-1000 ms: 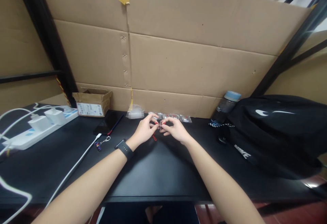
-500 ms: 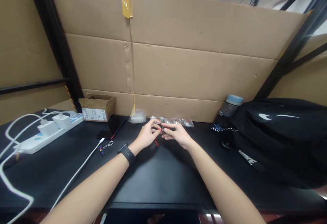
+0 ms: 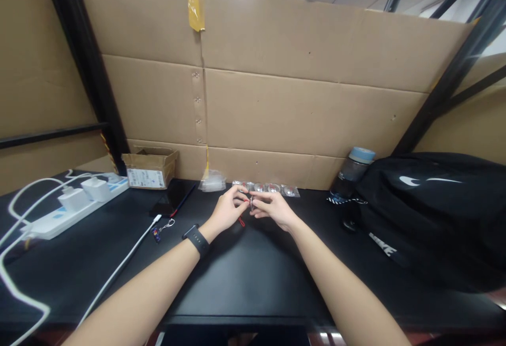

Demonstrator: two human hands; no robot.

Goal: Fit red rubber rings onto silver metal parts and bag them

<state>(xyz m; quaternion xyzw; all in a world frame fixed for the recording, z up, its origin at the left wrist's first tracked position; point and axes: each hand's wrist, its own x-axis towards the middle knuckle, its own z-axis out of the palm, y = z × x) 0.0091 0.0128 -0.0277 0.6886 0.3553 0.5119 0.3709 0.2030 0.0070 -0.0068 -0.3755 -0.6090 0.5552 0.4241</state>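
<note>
1. The small item (image 3: pixel 251 203) is between the two hands, above the middle of the bench (image 3: pixel 249 277); it looks thin and edge-on, its long side roughly upright in view, though its exact shape is too small to tell.
2. A red cord (image 3: pixel 242 222) hangs on its near left, below the left fingertips.
3. The right hand (image 3: pixel 277 210) comes in from the right, thumb and fingers pinched on the item, which lies just left of that palm.
4. The left hand (image 3: pixel 228 208) comes from the left, thumb and fingertips drawn together against the item's left side; whether they clamp it or the cord cannot be told.
5. Neither hand is clearly nearer: both sets of fingertips meet at the item.
6. Just beyond the fingers, on the far side, clear packets (image 3: pixel 291 191) lie in a left-to-right row.
</note>
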